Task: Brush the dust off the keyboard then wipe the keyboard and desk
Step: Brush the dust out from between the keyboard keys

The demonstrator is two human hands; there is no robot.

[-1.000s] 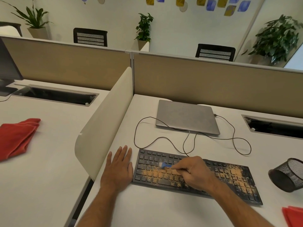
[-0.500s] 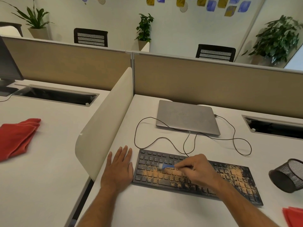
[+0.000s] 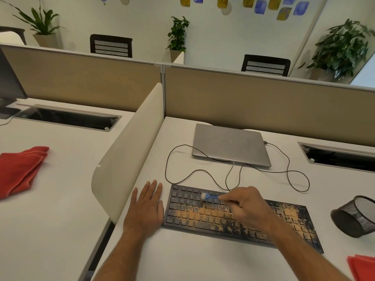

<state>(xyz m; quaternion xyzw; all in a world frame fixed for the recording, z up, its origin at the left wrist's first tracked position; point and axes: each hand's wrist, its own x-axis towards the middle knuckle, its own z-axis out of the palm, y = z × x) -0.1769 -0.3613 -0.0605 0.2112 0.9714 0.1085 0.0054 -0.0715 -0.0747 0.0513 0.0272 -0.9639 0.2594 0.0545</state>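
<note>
At the desk (image 3: 203, 264), the right hand (image 3: 246, 207), gripping a blue brush (image 3: 209, 197), has swept up to the keyboard's (image 3: 203, 220) upper rows. Orange dust (image 3: 205, 214) remains; the left hand (image 3: 147, 207) lies flat alongside.

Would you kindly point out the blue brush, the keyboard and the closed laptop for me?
blue brush (image 3: 210, 197): head view, on its blue body just behind the pale bristles.
keyboard (image 3: 205, 217): head view, on its dusty middle keys.
closed laptop (image 3: 229, 142): head view, on the centre of its grey lid.

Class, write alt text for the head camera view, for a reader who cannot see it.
A right hand holds a small blue brush on a black keyboard covered in orange dust, while the left hand rests flat on the white desk beside it. A closed laptop lies behind.
</note>
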